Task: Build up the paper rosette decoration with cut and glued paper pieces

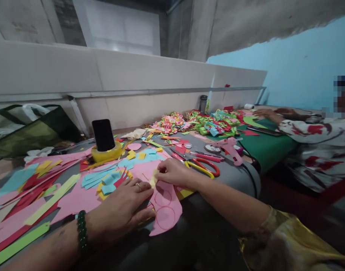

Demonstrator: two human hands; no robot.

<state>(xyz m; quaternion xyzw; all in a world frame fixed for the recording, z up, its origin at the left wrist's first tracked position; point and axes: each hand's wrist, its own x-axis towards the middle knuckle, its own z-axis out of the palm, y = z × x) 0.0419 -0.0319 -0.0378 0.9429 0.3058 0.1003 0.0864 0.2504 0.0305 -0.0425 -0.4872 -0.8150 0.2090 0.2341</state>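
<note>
My right hand (pixel 172 174) pinches a small pale yellow paper piece (pixel 153 180) between thumb and fingers. Beneath it lies a pink sheet (pixel 164 218) with drawn circles, its lower end curving over the table's front edge. My left hand (pixel 130 199), with a ring and a green bead bracelet, rests with fingers stretched out and thumb apart, the tips against the sheet's left side. Blue strips (pixel 97 180) and small yellow, blue and red pieces sit just beyond the left hand. Scissors with red and yellow handles (pixel 208 165) lie right of the right hand.
A phone (pixel 103 134) leans upright in a yellow tape roll (pixel 107 152). A pink glue gun (pixel 231 150) stands at the right. Colourful paper piles (pixel 172 122) line the back. A co-worker's patterned sleeve (pixel 308 130) reaches over a green surface (pixel 277 148). A bag (pixel 45 130) stands left.
</note>
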